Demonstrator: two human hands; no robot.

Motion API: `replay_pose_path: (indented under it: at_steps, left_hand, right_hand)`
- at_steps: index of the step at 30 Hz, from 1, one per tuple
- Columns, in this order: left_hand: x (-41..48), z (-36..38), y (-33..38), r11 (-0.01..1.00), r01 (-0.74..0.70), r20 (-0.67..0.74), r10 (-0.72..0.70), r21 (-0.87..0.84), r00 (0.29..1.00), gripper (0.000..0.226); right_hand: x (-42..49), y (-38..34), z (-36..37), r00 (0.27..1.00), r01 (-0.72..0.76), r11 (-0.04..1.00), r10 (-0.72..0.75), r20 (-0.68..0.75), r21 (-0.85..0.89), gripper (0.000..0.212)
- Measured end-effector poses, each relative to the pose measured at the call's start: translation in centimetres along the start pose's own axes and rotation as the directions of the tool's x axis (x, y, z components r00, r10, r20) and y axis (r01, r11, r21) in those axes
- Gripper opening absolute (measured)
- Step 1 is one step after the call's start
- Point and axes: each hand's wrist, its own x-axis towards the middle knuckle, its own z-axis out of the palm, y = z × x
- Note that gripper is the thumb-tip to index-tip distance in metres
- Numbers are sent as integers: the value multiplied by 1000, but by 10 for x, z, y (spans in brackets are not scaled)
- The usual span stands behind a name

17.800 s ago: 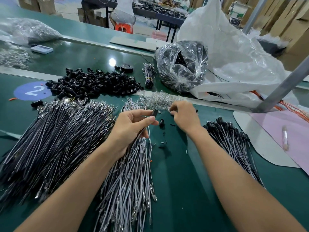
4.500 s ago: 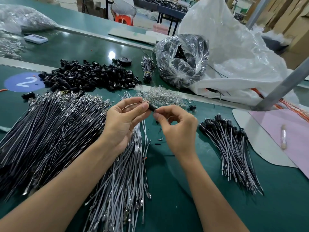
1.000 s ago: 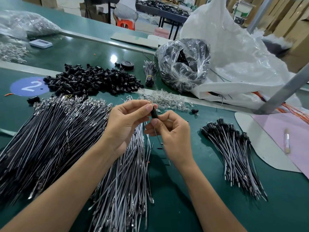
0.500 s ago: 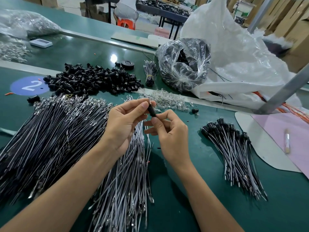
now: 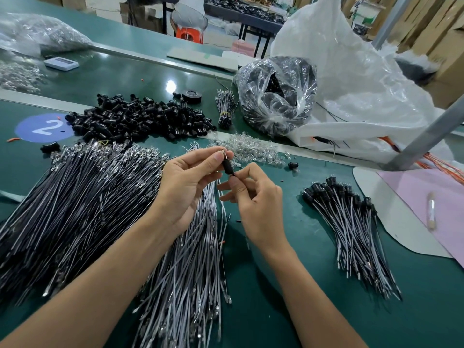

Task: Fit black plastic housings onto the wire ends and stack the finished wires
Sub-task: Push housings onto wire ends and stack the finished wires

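The left hand [image 5: 185, 182] is pinching the black housing [image 5: 228, 166] between thumb and forefinger above the tabletop [image 5: 426, 310], wrist bending inward. If that pinch is weakening, the housing is likely to drop among the loose wires [image 5: 190, 259] below. The right hand [image 5: 256, 199] is nipping the wire [image 5: 234, 174] just under the housing, its other fingers curling. Pushing off-axis risks bending the terminal. The finished stack [image 5: 351, 234] is lying well apart, rightward.

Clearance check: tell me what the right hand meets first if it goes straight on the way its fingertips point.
Almost at once, the black housing pinched by the left hand. The right hand points up-left at it, pinching the wire beneath. Depth looks matched, though one view cannot confirm.
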Motion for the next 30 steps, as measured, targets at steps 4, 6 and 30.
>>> replay_pose_path:
  at_steps: [4,6,30]
  left_hand:
    - [0,-1,0,1000,1,18,0,-5,1000,15]
    - [0,0,0,1000,-3,23,3,0,1000,13]
    - [-3,2,-1,969,-160,101,142,190,985,9]
  right_hand:
    - [0,2,0,1000,2,1000,-2,-19,-5,22]
    - [-1,2,0,999,3,1000,-3,-33,8,22]
    - [2,-6,-5,999,-35,984,36,2,173,16]
